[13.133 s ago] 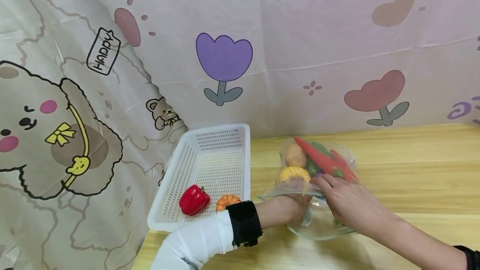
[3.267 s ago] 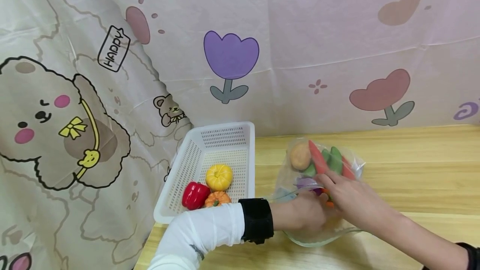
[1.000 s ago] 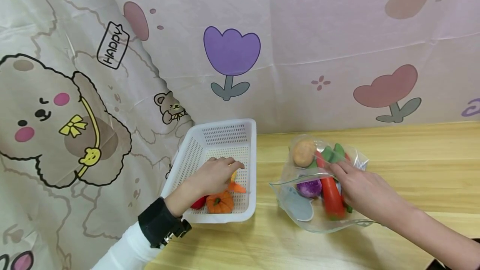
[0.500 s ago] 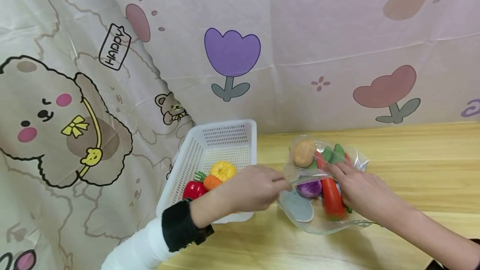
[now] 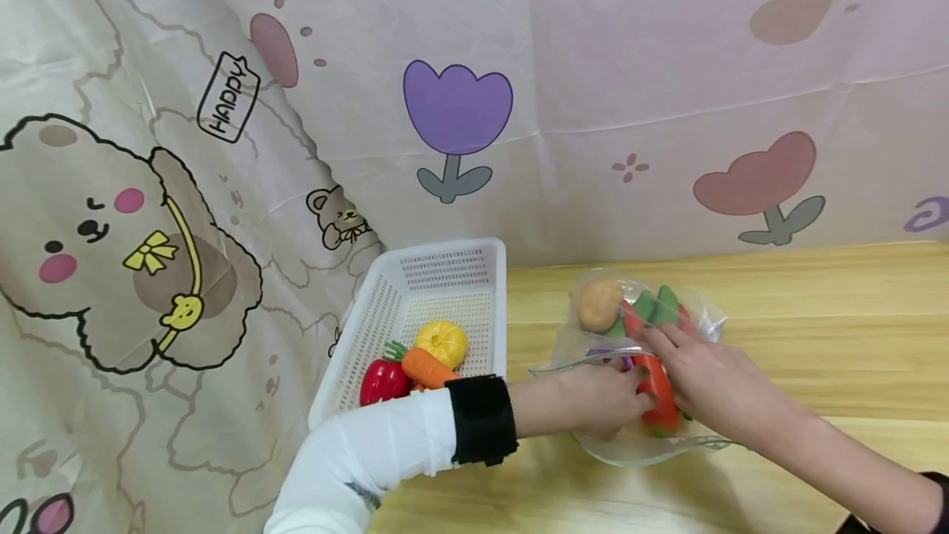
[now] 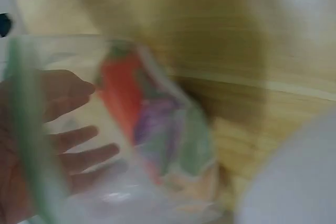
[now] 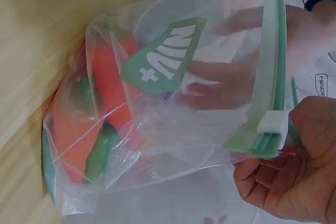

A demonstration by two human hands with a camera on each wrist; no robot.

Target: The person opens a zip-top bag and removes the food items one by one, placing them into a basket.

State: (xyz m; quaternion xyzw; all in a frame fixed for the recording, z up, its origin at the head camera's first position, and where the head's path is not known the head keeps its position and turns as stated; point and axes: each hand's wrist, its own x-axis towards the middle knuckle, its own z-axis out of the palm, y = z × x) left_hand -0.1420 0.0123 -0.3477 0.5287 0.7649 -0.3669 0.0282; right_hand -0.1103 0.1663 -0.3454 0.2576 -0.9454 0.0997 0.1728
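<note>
In the clear plastic bag (image 7: 210, 153), the long red pepper (image 5: 664, 402) ran near-to-far, just right of the nearer, spread-fingered left hand (image 5: 596, 399); the right hand (image 5: 708, 369) pinched the bag's edge.

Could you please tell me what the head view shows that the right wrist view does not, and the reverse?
Only the head view shows the white perforated plastic basket, holding a shiny red bell pepper, a tapered orange carrot and a round yellow pumpkin.

Only the right wrist view shows the green printed logo and small white plastic slider.

Both show the clear plastic zip bag, a long red pepper inside, the left hand reaching in and the right hand gripping its edge.
</note>
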